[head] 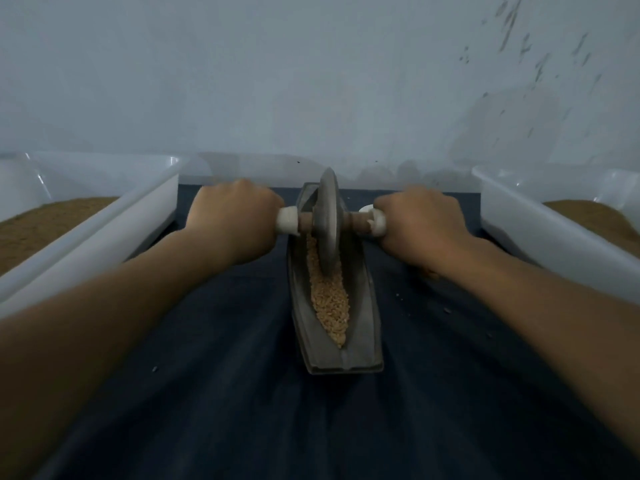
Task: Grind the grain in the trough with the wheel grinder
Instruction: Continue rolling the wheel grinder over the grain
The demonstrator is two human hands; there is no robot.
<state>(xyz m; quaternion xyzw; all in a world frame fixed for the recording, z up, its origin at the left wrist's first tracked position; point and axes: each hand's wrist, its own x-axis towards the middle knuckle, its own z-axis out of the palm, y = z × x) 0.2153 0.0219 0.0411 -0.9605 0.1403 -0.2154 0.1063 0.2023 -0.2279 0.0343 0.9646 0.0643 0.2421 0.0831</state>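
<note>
Both hands, the left hand [232, 220] and right hand [420, 223], grip the axle of the wheel grinder [328, 220] standing between them in the trough [363, 306], where coarse grain [329, 299] nearer the wrists looks largely unground.

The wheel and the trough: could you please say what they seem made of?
Wheel: probably cast metal, dull grey with a faint sheen on its face. Trough: seemingly the same matte grey metal, judging by its thin, smooth rim.
</note>
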